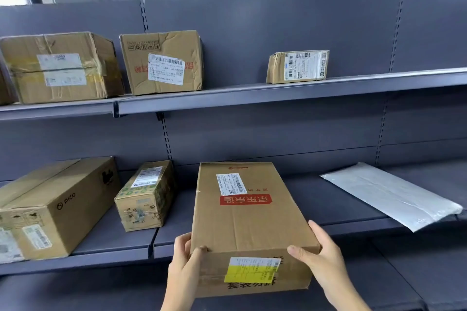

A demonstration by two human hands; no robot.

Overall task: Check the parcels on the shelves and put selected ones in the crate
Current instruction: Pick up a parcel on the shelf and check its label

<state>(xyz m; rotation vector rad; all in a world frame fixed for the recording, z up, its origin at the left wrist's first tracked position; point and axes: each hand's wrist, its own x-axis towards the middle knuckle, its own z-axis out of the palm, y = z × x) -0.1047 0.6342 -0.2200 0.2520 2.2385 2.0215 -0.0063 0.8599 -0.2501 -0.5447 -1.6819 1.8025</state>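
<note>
A long flat cardboard parcel point(249, 222) lies on the lower shelf point(341, 207), its near end jutting past the shelf's front edge. The left hand point(185, 256) holds the near left corner, thumb on the top face. The right hand point(317, 252) holds the near right corner, thumb likewise on top. Each grip is clamped on this parcel. It carries a white label and red banner on top, and a yellow-and-white label on the near end.

Count, lower shelf: four parcels: the held one, a large PICO box point(54, 207), a small taped box point(146, 195), and a grey mailer bag point(394, 194).

Upper shelf point(252, 97): three cardboard boxes in plain view point(63, 67) point(163, 62) point(298, 66); possibly a fourth at the far left edge, mostly cut off.
</note>
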